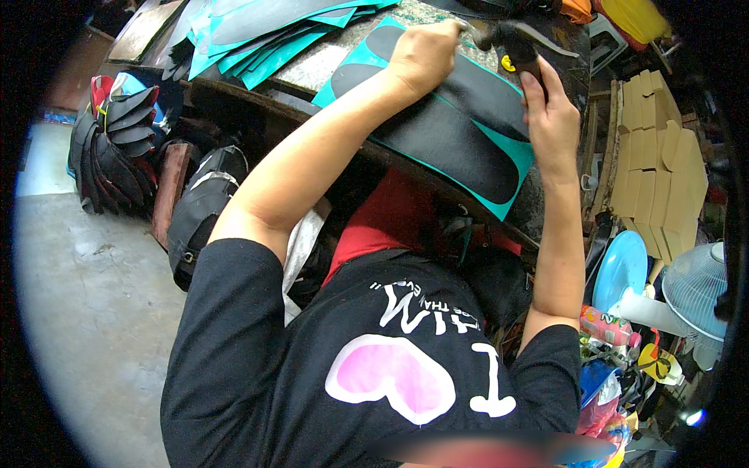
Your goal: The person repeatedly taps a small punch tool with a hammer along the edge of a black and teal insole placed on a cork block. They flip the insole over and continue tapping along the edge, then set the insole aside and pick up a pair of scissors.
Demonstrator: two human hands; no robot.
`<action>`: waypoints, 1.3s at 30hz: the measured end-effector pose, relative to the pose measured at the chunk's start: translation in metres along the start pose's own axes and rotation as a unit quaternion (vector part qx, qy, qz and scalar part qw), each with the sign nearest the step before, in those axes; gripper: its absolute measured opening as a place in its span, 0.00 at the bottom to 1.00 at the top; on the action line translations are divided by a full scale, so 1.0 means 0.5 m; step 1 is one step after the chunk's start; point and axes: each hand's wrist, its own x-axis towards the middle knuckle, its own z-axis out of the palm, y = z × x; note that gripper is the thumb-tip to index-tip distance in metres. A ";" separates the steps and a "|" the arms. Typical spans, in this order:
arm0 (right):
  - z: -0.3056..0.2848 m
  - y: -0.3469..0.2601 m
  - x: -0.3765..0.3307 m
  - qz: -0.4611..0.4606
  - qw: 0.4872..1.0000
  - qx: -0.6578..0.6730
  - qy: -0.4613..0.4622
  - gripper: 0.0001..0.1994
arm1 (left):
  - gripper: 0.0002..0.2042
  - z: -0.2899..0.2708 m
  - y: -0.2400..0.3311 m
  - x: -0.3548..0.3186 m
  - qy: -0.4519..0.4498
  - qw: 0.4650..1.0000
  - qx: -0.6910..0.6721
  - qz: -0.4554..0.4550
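On the workbench (328, 66), as the head view recorded it, a teal sheet (511, 175) carrying black sole-shaped pieces (452, 136) lay flat under both hands. The left hand (425, 54) was closed in a fist, knuckles up, apparently gripping a small metal tool (466, 26) whose tip projected just beyond the fingers; what lay inside the fist could not be told. The right hand (550, 105) was wrapped around the dark handle of a hammer (515, 43), its head lying just beside the left fist. The black pieces lay directly beneath the left fist and reached under the right wrist.

Judgement: the striking work would be done well by keeping the left-hand tool upright, the sheet flat on the bench, and the blows short and square, clear of the left knuckles. More teal sheets (273, 35) lay stacked beyond the left fingers.
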 end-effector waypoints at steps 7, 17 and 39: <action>-0.056 0.059 0.012 0.045 0.995 0.086 0.027 0.22 | 0.09 -0.006 -0.048 -0.007 -0.016 0.919 -0.291 -0.263; -0.007 -0.009 0.004 0.033 0.999 0.004 -0.020 0.21 | 0.06 0.006 0.005 -0.001 0.000 0.999 -0.048 -0.009; -0.044 0.077 0.001 0.024 0.998 0.034 0.042 0.22 | 0.10 0.016 0.003 -0.001 0.012 0.894 -0.375 -0.245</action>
